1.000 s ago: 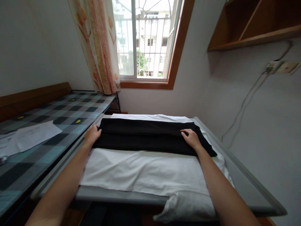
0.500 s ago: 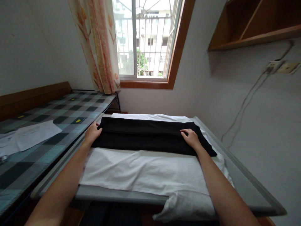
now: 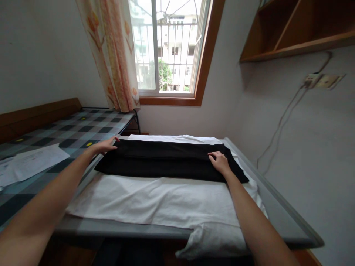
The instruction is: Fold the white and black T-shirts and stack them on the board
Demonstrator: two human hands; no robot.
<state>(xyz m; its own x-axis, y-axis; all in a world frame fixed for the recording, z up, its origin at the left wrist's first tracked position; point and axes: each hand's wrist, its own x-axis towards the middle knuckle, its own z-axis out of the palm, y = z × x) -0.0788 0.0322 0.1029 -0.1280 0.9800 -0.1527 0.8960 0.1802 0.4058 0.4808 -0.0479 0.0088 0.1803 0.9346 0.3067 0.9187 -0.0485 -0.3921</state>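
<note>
I've drawn my left hand (image 3: 104, 146) outward, fingers parted and seemingly empty, so the long folded black fabric (image 3: 166, 162) looks spread farther left over white cloth (image 3: 149, 199) on the grey counter (image 3: 288, 218); my right hand's (image 3: 221, 162) hold is unclear.

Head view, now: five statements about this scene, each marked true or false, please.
1. The black cloth lies on the white cloth. True.
2. The left hand is by the black cloth's left end, the right hand over its right half. True.
3. The left hand is clenched. False: its fingers are extended.
4. The white cloth nowhere hangs down. False: some hangs past the near edge of the grey table.
5. Papers lie on the checkered mattress. True.
</note>
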